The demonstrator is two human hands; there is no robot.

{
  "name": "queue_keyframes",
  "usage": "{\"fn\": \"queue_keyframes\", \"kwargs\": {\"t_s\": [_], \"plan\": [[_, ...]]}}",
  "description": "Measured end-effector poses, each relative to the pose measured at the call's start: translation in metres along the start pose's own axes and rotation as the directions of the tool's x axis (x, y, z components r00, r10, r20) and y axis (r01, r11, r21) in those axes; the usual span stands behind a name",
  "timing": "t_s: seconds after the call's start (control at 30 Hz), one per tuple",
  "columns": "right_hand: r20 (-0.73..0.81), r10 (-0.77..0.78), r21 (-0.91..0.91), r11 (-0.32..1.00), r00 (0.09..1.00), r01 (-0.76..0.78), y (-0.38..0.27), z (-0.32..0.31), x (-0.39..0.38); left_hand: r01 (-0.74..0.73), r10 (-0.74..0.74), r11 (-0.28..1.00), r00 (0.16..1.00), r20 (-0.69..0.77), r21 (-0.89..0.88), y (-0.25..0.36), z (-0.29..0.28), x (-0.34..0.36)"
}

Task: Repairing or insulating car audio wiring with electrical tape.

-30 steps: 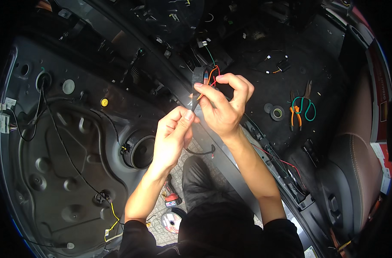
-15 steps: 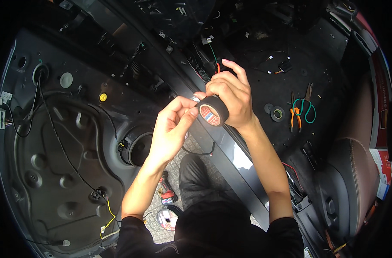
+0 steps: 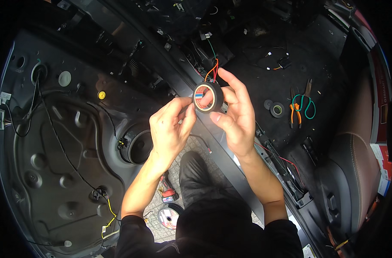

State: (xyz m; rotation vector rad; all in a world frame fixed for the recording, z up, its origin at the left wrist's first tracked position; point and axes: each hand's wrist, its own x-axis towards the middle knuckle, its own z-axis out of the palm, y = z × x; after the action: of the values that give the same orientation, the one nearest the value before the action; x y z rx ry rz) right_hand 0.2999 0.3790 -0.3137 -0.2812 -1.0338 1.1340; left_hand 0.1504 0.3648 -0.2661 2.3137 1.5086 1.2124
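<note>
A black tape roll is held between my hands in front of orange and red wires, which rise behind it toward a green wire. My left hand is closed, its thumb and forefinger pinched at the roll's left edge; what exactly they grip is too small to tell. My right hand holds the roll from the right, with a fingertip showing in its hole, the index finger raised and the thumb just below it. A dark cable hangs below my hands.
A door panel with wires and a round opening is at left. On the car floor lie pliers, scissors, small rolls and a connector. A seat is at right; a power tool and spool lie below.
The tape roll has turned to show its face and shifted slightly up from half a second ago. My right hand has lowered and opened its thumb away, uncovering the orange and red wires.
</note>
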Motion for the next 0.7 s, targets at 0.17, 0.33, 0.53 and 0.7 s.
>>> {"fn": "queue_keyframes", "kwargs": {"t_s": [0.17, 0.33, 0.53, 0.7], "plan": [[0.06, 0.251, 0.428, 0.868, 0.966, -0.252, -0.009, -0.016, 0.025, -0.148, 0.139, 0.984, 0.986, 0.089, 0.1, -0.005, -0.014, 0.002], [0.061, 0.137, 0.213, 0.966, 0.989, -0.147, 0.03, -0.046, 0.015, -0.221, 0.153, 0.945, 0.95, 0.272, 0.241, 0.006, -0.037, 0.02], [-0.041, -0.273, -0.406, 0.884, 0.961, 0.234, 0.073, -0.004, 0.004, 0.095, -0.119, 0.99, 0.956, 0.269, 0.103, 0.017, -0.033, 0.016], [-0.106, -0.395, -0.518, 0.805, 0.912, 0.288, 0.06, 0.01, 0.027, 0.252, -0.254, 0.967, 0.945, 0.204, 0.034, 0.017, -0.025, 0.014]]}}
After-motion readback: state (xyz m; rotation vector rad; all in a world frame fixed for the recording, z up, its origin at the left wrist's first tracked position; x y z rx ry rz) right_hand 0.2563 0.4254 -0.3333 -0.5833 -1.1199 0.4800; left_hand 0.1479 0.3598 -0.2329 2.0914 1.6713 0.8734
